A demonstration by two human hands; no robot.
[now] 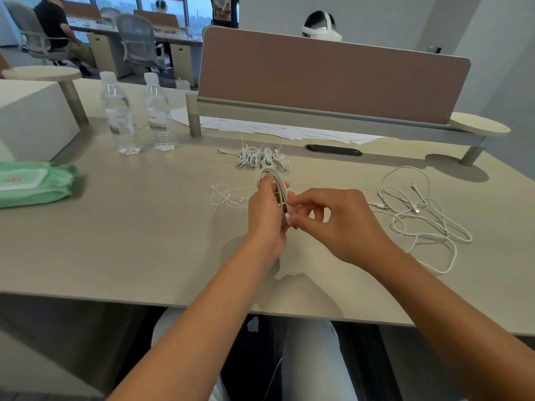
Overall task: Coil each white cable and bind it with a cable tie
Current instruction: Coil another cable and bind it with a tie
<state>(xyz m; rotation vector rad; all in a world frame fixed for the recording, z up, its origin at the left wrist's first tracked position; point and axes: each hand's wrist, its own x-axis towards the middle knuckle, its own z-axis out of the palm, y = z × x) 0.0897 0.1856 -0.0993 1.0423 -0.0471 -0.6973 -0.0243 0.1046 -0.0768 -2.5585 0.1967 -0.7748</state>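
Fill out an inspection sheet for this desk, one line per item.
Surface: beige desk, bare at the front edge.
Job's things: coiled cable held upright in the left hand; bound bundles behind it.
Clutter: two water bottles, green wipes pack, white box, papers.
Grips: left hand holds the coil; right hand pinches at its lower part.
Cables: loose tangle at right; thin white pieces at left.
Surroundings: brown divider, office chairs, people seated.

Open-plan office: beige desk (144, 233) with brown divider panel (333, 79), mesh swivel chairs (136, 41) at rows of desks beyond, seated workers, large windows at rear.
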